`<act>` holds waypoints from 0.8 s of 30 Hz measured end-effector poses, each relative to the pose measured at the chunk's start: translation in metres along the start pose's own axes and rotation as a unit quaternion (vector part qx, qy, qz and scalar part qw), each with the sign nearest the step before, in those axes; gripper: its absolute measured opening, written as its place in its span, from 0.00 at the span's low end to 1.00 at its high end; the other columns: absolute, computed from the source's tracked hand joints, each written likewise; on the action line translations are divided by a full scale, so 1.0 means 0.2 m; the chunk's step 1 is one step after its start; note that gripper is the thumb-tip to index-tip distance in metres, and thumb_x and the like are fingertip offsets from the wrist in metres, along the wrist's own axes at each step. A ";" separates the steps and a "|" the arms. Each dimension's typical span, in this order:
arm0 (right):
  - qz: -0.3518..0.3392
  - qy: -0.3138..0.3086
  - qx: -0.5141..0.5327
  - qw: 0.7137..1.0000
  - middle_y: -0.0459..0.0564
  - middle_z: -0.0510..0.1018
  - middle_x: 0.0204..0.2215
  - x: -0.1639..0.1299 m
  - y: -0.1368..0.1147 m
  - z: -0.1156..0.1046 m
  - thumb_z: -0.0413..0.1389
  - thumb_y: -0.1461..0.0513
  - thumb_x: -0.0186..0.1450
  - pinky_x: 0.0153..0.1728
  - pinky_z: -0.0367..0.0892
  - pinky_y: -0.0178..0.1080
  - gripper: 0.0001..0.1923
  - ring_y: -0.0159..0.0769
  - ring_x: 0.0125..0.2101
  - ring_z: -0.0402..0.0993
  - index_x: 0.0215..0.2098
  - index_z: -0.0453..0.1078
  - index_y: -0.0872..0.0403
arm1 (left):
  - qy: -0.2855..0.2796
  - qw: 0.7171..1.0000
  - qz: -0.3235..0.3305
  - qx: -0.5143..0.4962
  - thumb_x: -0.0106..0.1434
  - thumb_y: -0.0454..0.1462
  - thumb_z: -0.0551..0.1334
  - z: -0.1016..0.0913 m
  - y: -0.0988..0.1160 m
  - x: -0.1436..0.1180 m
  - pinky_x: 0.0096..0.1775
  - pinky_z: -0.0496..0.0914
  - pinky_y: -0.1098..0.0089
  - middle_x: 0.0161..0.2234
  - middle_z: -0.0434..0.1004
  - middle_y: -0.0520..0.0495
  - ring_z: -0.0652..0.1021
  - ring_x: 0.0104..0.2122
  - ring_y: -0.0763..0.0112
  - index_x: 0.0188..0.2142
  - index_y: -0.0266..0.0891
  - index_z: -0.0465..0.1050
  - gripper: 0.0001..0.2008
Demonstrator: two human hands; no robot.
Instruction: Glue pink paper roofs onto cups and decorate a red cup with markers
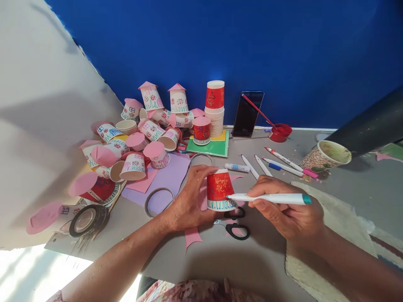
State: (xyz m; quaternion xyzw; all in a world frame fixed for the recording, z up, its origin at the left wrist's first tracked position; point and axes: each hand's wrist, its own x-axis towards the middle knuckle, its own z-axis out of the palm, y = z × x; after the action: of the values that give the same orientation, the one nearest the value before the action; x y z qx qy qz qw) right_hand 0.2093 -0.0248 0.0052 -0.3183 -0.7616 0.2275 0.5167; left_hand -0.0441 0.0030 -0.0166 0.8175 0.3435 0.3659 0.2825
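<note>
Red paper cup (219,188), rim down over grey table (258,253), clasped in left hand (189,203), fingers closed round it. Right hand (292,209) pinches marker (273,198), tip at cup; contact uncertain. Scissors (229,229) just below, blades mostly hidden. Pens (250,167) beyond; pink-topped cups (134,167) heaped left; phone (247,115) before blue wall (201,37). Black cylinder (371,117) cut off at right.

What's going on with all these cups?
Someone is decorating a red paper cup. Their left hand holds it upside down, and their right hand holds a white-and-teal marker with its tip at the cup's side. Blue-green zigzags already run around the lower edge. Decorated cups with pink paper tops are piled to the left.
</note>
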 end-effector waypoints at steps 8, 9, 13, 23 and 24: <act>0.002 -0.040 -0.035 0.999 0.45 0.82 0.31 0.00 0.02 -0.01 0.59 0.64 0.73 0.28 0.71 0.37 0.04 0.34 0.27 0.77 0.45 0.75 0.49 | -0.012 1.000 -0.001 0.010 0.55 0.46 0.80 0.01 -0.01 -0.01 0.63 0.72 0.46 0.60 0.66 0.39 0.71 0.62 0.50 0.68 0.50 0.56 0.48; -0.001 -0.038 -0.036 0.999 0.46 0.83 0.31 0.01 0.02 -0.01 0.58 0.64 0.74 0.28 0.71 0.37 0.04 0.34 0.28 0.77 0.45 0.75 0.49 | -0.014 1.000 -0.002 0.005 0.55 0.45 0.80 0.01 -0.01 -0.01 0.63 0.72 0.46 0.60 0.66 0.39 0.71 0.62 0.50 0.68 0.50 0.56 0.48; -0.005 -0.037 -0.031 0.999 0.45 0.79 0.29 0.01 0.02 0.00 0.58 0.64 0.73 0.28 0.70 0.37 0.04 0.33 0.26 0.74 0.44 0.75 0.50 | -0.022 1.000 0.010 0.000 0.55 0.43 0.80 0.01 -0.01 -0.01 0.63 0.72 0.46 0.60 0.65 0.40 0.70 0.62 0.51 0.68 0.51 0.56 0.48; -0.012 -0.035 -0.039 0.999 0.45 0.79 0.29 0.01 0.02 0.00 0.59 0.65 0.73 0.31 0.71 0.36 0.03 0.32 0.28 0.74 0.43 0.76 0.51 | -0.025 0.999 0.018 -0.007 0.57 0.43 0.79 0.02 -0.01 -0.01 0.62 0.74 0.48 0.59 0.65 0.40 0.72 0.61 0.51 0.68 0.51 0.56 0.46; -0.012 -0.029 -0.041 0.999 0.45 0.80 0.30 0.01 0.02 0.00 0.59 0.64 0.73 0.30 0.71 0.36 0.03 0.32 0.28 0.74 0.44 0.76 0.51 | -0.026 0.999 0.018 -0.006 0.57 0.43 0.79 0.02 -0.01 -0.01 0.62 0.74 0.47 0.59 0.65 0.39 0.72 0.61 0.51 0.68 0.51 0.56 0.47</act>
State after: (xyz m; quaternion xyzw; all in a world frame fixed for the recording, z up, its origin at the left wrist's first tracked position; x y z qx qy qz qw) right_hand 0.2090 -0.0204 0.0038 -0.3237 -0.7887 0.1990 0.4834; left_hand -0.0423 0.0013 -0.0207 0.8312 0.3190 0.3517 0.2892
